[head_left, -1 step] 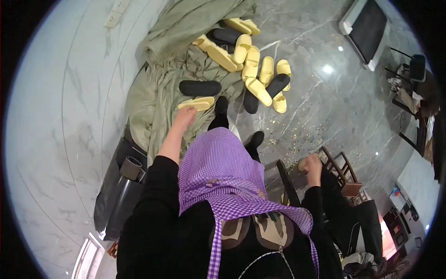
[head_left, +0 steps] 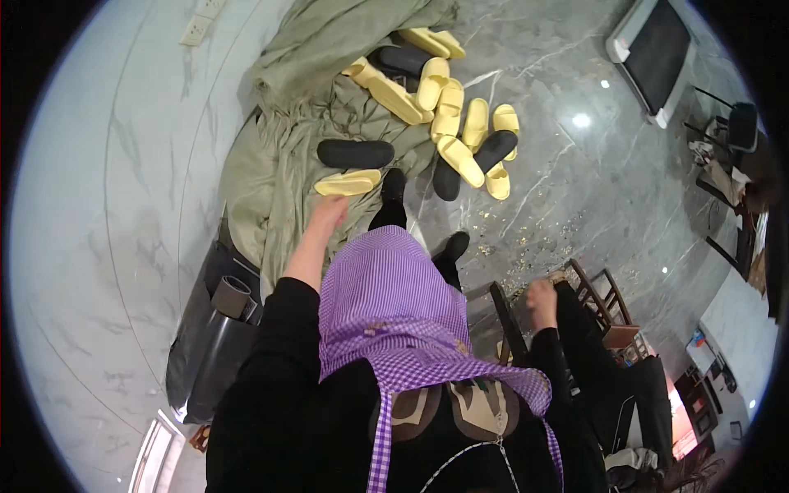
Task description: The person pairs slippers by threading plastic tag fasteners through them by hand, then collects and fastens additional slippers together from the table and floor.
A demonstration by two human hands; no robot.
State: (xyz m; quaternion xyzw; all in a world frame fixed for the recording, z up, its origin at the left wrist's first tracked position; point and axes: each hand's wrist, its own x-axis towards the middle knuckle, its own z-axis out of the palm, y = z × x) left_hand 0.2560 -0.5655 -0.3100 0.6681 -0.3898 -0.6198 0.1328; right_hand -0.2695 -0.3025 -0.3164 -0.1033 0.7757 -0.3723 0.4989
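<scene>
My left hand [head_left: 329, 213] hangs with curled fingers just on the near side of a yellow slipper [head_left: 348, 182]; nothing shows in it. That slipper lies tilted on a crumpled olive-green cloth [head_left: 283, 177], beside a black sole [head_left: 355, 154]. Off to the right, my right hand [head_left: 542, 302] is loosely closed by a dark wooden bar [head_left: 510, 324], and I see nothing in its fingers. Farther ahead, several yellow slippers [head_left: 460, 160] and black soles [head_left: 495, 149] lie in a loose heap, partly on the cloth and partly on the grey marble floor.
Crumbs [head_left: 526, 246] are scattered on the floor near my right foot. Wooden chair frames [head_left: 612, 304] and a person's dark-clothed leg [head_left: 588, 329] are at right. Black sheeting [head_left: 214, 353] with a grey roll [head_left: 233, 297] lies at left, along the pale wall [head_left: 99, 205].
My left hand has drawn slightly back toward me, off the slipper's edge. The right hand has shifted a little left and nearer. The slippers keep their arrangement.
</scene>
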